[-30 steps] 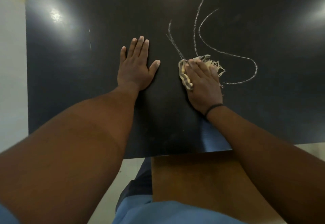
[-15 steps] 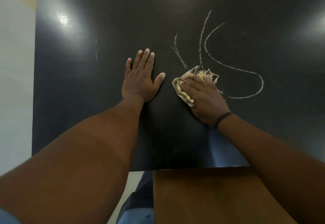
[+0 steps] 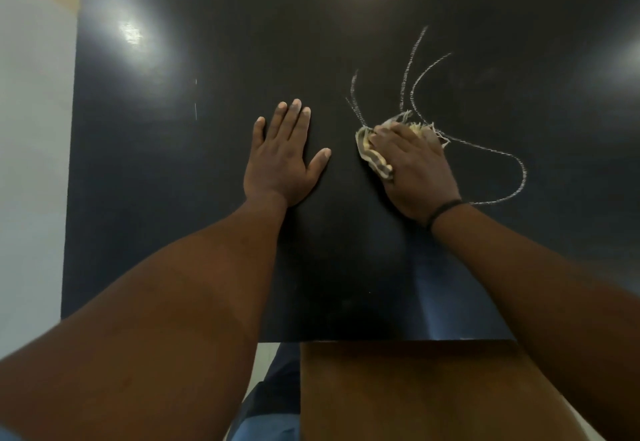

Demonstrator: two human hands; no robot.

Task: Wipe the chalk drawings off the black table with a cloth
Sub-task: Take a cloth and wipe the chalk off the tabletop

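The black table (image 3: 180, 219) fills most of the view. White chalk lines (image 3: 414, 70) rise beyond my right hand, and a chalk loop (image 3: 521, 177) curves off to its right. A frayed, pale yellow cloth (image 3: 372, 153) lies crumpled on the table. My right hand (image 3: 414, 168) presses down on it, fingers over it, with its fringe sticking out past the fingertips. My left hand (image 3: 282, 160) lies flat on the table to the left of the cloth, fingers spread, holding nothing. A short faint chalk mark (image 3: 196, 109) sits further left.
A brown wooden surface (image 3: 415, 392) juts out below the table's near edge at the lower right. A pale wall or floor (image 3: 31, 163) runs along the table's left edge. Bright light glare (image 3: 131, 33) lies on the table at upper left.
The view has tilted so the table sits lower in the frame. My right hand has slid the cloth slightly up along the chalk lines. My left hand stays flat in place.
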